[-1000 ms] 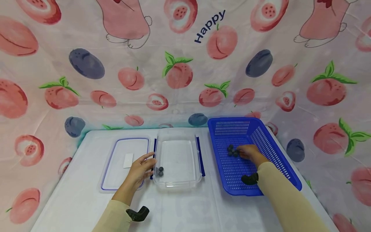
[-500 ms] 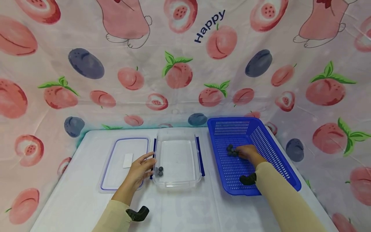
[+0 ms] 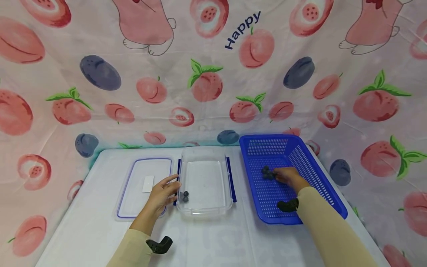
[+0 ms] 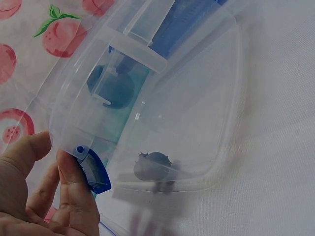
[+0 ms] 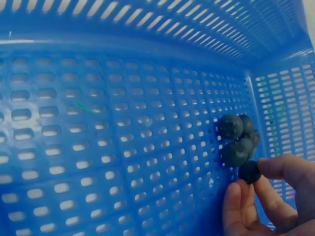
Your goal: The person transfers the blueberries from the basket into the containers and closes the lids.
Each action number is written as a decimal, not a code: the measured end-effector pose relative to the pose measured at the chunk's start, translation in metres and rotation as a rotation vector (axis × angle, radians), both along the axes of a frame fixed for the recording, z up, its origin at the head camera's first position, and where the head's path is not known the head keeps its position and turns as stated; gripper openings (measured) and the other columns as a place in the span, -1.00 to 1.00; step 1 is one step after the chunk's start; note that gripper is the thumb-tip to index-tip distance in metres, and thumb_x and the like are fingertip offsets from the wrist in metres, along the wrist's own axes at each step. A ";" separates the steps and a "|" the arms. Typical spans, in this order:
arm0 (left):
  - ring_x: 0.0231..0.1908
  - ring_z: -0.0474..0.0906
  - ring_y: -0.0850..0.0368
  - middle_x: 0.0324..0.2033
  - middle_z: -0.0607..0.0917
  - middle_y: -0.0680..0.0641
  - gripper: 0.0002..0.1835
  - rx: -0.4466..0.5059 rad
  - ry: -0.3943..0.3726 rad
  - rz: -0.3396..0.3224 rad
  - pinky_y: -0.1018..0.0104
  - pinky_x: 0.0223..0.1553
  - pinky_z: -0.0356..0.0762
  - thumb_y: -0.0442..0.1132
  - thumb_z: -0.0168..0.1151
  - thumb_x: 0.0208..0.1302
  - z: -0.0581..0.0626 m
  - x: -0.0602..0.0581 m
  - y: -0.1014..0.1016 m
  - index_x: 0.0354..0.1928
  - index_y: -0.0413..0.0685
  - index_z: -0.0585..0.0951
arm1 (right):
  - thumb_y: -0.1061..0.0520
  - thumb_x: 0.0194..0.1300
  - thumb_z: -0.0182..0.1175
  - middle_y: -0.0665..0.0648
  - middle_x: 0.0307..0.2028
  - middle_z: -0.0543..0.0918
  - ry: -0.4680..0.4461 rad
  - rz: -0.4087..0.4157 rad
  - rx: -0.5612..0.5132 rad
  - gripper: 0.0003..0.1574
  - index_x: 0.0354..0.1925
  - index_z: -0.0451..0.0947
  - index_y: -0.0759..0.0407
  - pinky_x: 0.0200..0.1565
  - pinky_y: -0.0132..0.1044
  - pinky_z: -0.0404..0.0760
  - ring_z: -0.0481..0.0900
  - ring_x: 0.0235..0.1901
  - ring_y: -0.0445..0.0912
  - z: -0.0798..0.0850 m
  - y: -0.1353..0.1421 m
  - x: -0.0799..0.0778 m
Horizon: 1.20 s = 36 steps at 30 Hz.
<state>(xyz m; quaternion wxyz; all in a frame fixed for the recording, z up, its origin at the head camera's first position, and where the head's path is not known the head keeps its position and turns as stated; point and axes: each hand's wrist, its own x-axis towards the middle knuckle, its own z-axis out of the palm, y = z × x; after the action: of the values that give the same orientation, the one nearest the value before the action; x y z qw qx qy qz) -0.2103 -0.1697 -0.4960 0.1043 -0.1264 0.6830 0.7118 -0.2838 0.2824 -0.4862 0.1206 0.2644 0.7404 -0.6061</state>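
Note:
My right hand (image 3: 289,177) reaches into the blue basket (image 3: 251,185), thumb and fingers pinching a blueberry (image 5: 249,172). Right beside it, several more blueberries (image 5: 235,142) are clustered on the basket floor. At the left side of a clear plastic container (image 3: 204,178), my left hand (image 3: 161,194) spreads its fingers along the wall. The left wrist view has those fingertips right at a blue side latch (image 4: 95,172). Inside the container's near left corner lie dark blueberries (image 3: 185,196).
A clear lid with a blue seal (image 3: 133,207) lies left of the container, a white label (image 3: 148,184) on it. Both stand with the basket on a white-covered table (image 3: 213,241). Behind hangs a fruit-print cloth (image 3: 200,129).

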 end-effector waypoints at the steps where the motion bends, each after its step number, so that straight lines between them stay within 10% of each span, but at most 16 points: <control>1: -0.19 0.56 0.20 -0.18 0.66 0.09 -0.46 0.000 -0.001 0.000 0.41 -0.25 0.65 -0.24 0.24 0.36 0.000 0.000 0.000 0.36 -0.05 0.43 | 0.30 0.27 0.17 0.15 -0.23 0.56 0.002 -0.001 -0.008 -0.26 0.32 0.18 0.61 -0.21 -0.35 0.70 0.57 -0.47 -0.24 0.000 0.001 0.000; 15: -0.23 0.56 0.22 -0.18 0.66 0.08 -0.47 -0.007 -0.002 0.002 0.40 -0.25 0.65 -0.26 0.23 0.36 0.001 0.001 0.003 0.36 -0.06 0.43 | 0.26 0.35 0.12 0.02 -0.52 0.62 -0.007 0.011 -0.211 -0.95 -0.29 0.50 0.22 -0.29 -0.41 0.69 0.65 -0.51 -0.21 0.014 0.010 0.005; 31: -0.26 0.57 0.25 -0.20 0.66 0.12 -0.43 0.002 0.021 0.006 0.40 -0.26 0.65 -0.23 0.27 0.33 0.001 0.004 0.002 0.37 -0.11 0.41 | 0.25 0.41 0.04 0.13 -0.24 0.57 -0.027 0.061 -0.452 -0.89 -0.12 0.46 0.23 -0.10 -0.46 0.64 0.64 -0.34 -0.19 0.028 0.000 0.016; 36: -0.19 0.56 0.20 -0.19 0.65 0.14 -0.44 -0.012 0.002 0.005 0.41 -0.24 0.64 -0.22 0.25 0.36 0.003 0.003 0.003 0.38 -0.07 0.41 | 0.19 0.48 0.00 0.17 0.00 0.43 -0.012 0.121 -0.483 -0.60 0.23 0.35 0.26 -0.06 -0.45 0.63 0.63 -0.27 -0.21 0.031 -0.004 0.019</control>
<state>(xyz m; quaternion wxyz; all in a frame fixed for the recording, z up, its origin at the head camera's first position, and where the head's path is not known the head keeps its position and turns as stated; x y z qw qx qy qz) -0.2072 -0.1671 -0.4934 0.1010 -0.1279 0.6871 0.7080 -0.2648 0.2780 -0.4555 0.2208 0.1865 0.5879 -0.7556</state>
